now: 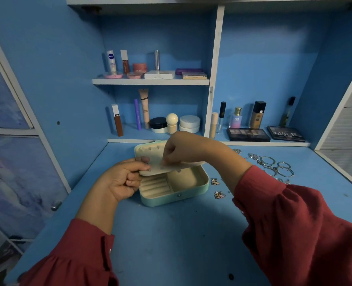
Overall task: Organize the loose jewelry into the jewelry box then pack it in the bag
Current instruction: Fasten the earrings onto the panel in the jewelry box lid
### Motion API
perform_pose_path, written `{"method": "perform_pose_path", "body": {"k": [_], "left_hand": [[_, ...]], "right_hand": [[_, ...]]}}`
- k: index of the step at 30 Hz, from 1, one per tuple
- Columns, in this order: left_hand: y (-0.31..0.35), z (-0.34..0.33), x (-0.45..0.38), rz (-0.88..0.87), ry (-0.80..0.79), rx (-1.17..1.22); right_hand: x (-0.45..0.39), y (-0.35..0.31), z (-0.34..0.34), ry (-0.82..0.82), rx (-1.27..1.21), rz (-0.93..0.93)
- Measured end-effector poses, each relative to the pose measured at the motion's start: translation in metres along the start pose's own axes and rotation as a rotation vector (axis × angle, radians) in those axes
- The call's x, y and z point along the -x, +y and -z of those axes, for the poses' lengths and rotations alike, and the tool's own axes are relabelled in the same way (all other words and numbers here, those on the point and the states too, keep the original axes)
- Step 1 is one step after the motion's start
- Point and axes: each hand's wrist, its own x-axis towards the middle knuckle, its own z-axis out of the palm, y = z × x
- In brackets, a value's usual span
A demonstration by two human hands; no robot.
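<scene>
Now left hand (122,179) grips earring panel (160,169) over jewelry box (177,193); right hand (178,150) pinches it.

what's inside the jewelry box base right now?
The jewelry box shows ring rolls at left and a bare compartment at right. The earring panel, held by both hands, covers the rear part.

We see a blue desk (171,234) with an open jewelry box (174,198) on it. Right of the box lie two bow earrings (217,187), and farther right, silver rings (274,165) and chains.
</scene>
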Motion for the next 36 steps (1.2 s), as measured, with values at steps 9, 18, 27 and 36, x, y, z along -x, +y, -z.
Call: {"method": "perform_pose_path", "body": {"k": [9,18,27,36], "left_hand": [[0.002,-0.003,0.003,-0.063,0.005,-0.051],[0.001,-0.005,-0.001,-0.211,0.011,-0.033],[-0.001,-0.005,-0.006,-0.284,0.053,0.008],[-0.003,-0.005,-0.012,-0.326,0.123,0.043]], "right_hand": [[0.056,0.081,0.015,0.268,-0.243,-0.12],[0.087,0.121,0.001,0.271,-0.333,-0.278],[0.084,0.126,-0.011,0.187,-0.248,-0.311],[0.093,0.134,-0.005,0.092,-0.174,-0.37]]}}
